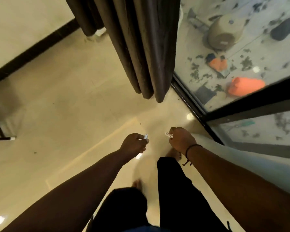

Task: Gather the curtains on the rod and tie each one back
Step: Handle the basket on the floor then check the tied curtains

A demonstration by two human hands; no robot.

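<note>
Above the shiny floor [60, 91], the left hand [133, 144] is curling its fingers round one white end of a tie [146, 136]. The right hand [181, 140] is pinching the other white end. Ahead, the dark curtain [141, 47] is hanging bunched in folds beside the glass door [241, 56], well apart from both hands.

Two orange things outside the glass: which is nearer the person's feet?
The larger orange bundle, lower right beside the dark door frame. The smaller orange item lies farther out.
</note>
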